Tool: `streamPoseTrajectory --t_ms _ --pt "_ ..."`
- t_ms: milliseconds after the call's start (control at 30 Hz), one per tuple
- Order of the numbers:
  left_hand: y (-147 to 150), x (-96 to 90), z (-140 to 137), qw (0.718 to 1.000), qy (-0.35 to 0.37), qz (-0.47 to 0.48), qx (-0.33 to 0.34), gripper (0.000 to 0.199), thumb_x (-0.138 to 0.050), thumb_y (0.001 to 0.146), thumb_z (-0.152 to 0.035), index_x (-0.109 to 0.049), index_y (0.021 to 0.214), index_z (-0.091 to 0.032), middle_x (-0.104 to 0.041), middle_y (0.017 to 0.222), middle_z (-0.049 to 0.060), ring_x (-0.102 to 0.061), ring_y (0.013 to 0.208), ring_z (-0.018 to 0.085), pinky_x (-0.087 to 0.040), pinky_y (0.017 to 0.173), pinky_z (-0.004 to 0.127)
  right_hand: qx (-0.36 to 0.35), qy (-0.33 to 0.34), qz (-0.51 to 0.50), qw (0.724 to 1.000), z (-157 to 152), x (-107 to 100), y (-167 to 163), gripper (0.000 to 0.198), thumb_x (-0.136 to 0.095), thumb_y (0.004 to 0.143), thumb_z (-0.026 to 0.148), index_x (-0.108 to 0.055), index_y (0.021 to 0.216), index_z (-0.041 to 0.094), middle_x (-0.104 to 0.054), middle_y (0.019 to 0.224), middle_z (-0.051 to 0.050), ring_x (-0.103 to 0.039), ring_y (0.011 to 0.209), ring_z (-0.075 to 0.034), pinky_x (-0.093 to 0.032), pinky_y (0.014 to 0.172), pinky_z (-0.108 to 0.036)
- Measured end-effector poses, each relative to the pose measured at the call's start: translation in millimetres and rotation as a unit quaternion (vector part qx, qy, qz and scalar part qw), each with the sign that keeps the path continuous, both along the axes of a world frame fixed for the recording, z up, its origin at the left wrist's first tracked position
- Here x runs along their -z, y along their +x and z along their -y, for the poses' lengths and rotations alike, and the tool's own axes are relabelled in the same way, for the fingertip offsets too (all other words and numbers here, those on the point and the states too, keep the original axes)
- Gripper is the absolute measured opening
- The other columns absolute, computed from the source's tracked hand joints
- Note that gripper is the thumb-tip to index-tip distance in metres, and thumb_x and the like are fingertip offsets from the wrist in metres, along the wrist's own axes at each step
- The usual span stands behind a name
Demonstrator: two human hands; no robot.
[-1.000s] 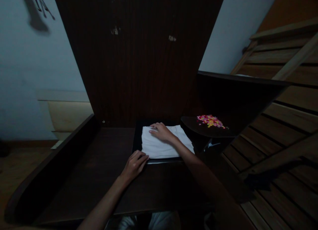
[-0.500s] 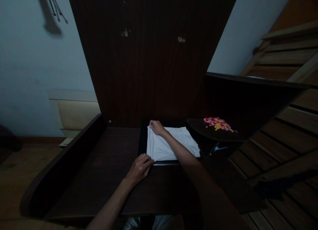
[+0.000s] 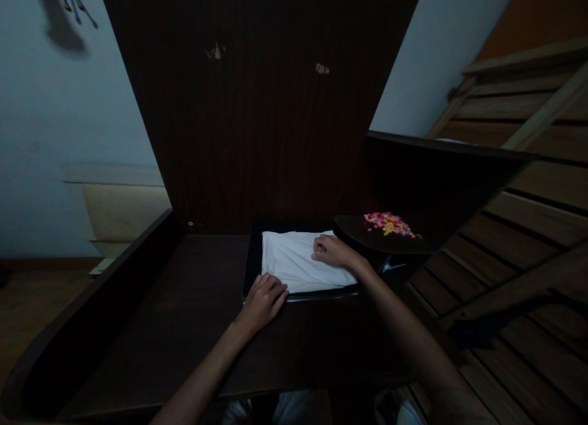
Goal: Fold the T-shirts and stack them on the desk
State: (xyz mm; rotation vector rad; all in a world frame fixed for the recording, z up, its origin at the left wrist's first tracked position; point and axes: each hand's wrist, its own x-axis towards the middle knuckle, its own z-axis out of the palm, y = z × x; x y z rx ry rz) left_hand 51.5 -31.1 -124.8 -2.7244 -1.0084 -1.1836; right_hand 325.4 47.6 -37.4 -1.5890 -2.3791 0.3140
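A folded white cloth (image 3: pixel 289 259) lies on a flat black item (image 3: pixel 253 259) whose kind I cannot make out, on the dark wooden desk. My left hand (image 3: pixel 263 297) rests over the cloth's near left corner, fingers laid across it and holding nothing. Above the right part of the cloth is my right hand (image 3: pixel 331 250), its fingers loosely bent and the thumb apart from them. I see nothing between those fingers. A few creases run across the cloth, and its right edge is partly behind my right forearm.
Small pink, red and yellow pieces (image 3: pixel 389 223) lie heaped on a rounded shelf (image 3: pixel 353 229) to the right. A raised side board (image 3: pixel 92 302) bounds the desk's left. Behind stands a tall dark panel (image 3: pixel 266 119); wooden slats (image 3: pixel 514 229) are at far right.
My right hand has let go of the cloth's far left corner and moved right across it. The left hand stays at the near left corner. The view has shifted slightly.
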Motion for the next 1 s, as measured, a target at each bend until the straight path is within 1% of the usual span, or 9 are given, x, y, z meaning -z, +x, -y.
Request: streamPoseTrajectory --t_ms 67,133,267,433,533,667,767,867,1000 --pt "9.0 -0.2 -2.8 0.999 -0.003 -0.035 0.016 0.017 -0.053 0.094 -0.023 -0.068 0.099 -0.020 -0.064 0.087 0.007 -0.056 0.085 0.020 -0.046 0.079 0.037 0.043 -0.009 0.053 0.998 8.5 4.5 17.6 0.013 -0.075 0.072 0.021 -0.069 0.084 0.018 -0.066 0.087 -0.006 -0.058 0.080 -0.018 -0.037 0.066 -0.025" --pt "15.3 -0.6 -5.2 0.998 -0.012 -0.053 0.027 0.017 -0.051 0.094 -0.020 -0.068 0.098 -0.019 -0.064 0.088 0.007 -0.055 0.085 0.020 -0.046 0.079 0.037 0.064 -0.010 0.078 0.995 12.7 10.8 26.5 0.015 -0.075 0.072 0.019 -0.071 0.086 0.020 -0.067 0.092 -0.007 -0.060 0.085 -0.020 -0.037 0.068 -0.025" --pt "15.8 -3.7 -9.1 0.996 -0.064 -0.024 0.055 0.018 -0.051 0.094 -0.016 -0.068 0.091 -0.019 -0.063 0.087 0.006 -0.056 0.085 0.019 -0.046 0.077 0.034 0.074 -0.002 0.083 0.994 12.0 18.8 28.3 0.007 -0.068 0.078 0.013 -0.069 0.078 0.020 -0.069 0.089 -0.006 -0.063 0.083 -0.019 -0.036 0.065 -0.024" --pt "3.3 -12.4 -11.5 0.984 -0.127 -0.009 0.129 0.020 -0.049 0.093 -0.012 -0.068 0.087 -0.020 -0.065 0.088 0.005 -0.058 0.088 0.017 -0.048 0.078 0.029 0.128 0.046 0.071 0.988 6.2 11.0 30.5 0.010 -0.060 0.084 0.013 -0.067 0.080 0.019 -0.071 0.088 -0.007 -0.064 0.079 -0.018 -0.034 0.062 -0.024" --pt "1.2 -17.2 -12.3 0.982 -0.137 -0.024 0.127 0.018 -0.051 0.093 -0.016 -0.067 0.085 -0.020 -0.066 0.088 0.005 -0.059 0.089 0.018 -0.048 0.080 0.030 0.145 0.071 0.030 0.986 8.9 5.6 34.0 0.006 -0.060 0.086 0.020 -0.066 0.084 0.019 -0.070 0.085 -0.006 -0.063 0.075 -0.017 -0.034 0.061 -0.023" --pt "10.3 -20.0 -13.6 0.987 -0.131 -0.023 0.095 0.018 -0.052 0.094 -0.026 -0.069 0.089 -0.020 -0.065 0.088 0.005 -0.059 0.088 0.019 -0.048 0.081 0.032 0.159 0.080 -0.048 0.983 28.6 6.2 40.7 0.017 -0.060 0.086 0.035 -0.066 0.089 0.019 -0.067 0.074 -0.003 -0.060 0.066 -0.016 -0.037 0.059 -0.024" --pt "21.0 -19.5 -15.6 0.989 -0.114 -0.034 0.083 0.020 -0.049 0.095 -0.024 -0.069 0.095 -0.020 -0.065 0.090 0.006 -0.058 0.088 0.019 -0.048 0.082 0.033 0.146 0.038 -0.081 0.985 53.1 12.3 47.8 0.022 -0.063 0.081 0.041 -0.066 0.084 0.020 -0.065 0.068 -0.001 -0.058 0.061 -0.015 -0.038 0.057 -0.024" --pt "31.9 -17.8 -17.7 0.991 -0.084 -0.070 0.077 0.020 -0.050 0.095 -0.023 -0.069 0.097 -0.020 -0.064 0.092 0.006 -0.057 0.088 0.019 -0.047 0.081 0.034 0.148 0.004 -0.098 0.984 76.2 21.2 53.3 0.023 -0.067 0.076 0.041 -0.067 0.088 0.022 -0.064 0.067 0.000 -0.058 0.059 -0.015 -0.039 0.057 -0.025" --pt "45.0 -16.1 -19.7 0.990 -0.046 -0.112 0.078 0.018 -0.050 0.094 -0.019 -0.068 0.091 -0.020 -0.062 0.092 0.006 -0.056 0.086 0.020 -0.045 0.080 0.034 0.184 0.027 -0.145 0.972 90.2 32.2 54.5 0.026 -0.068 0.071 0.037 -0.066 0.093 0.022 -0.065 0.070 0.000 -0.056 0.060 -0.015 -0.041 0.059 -0.027"
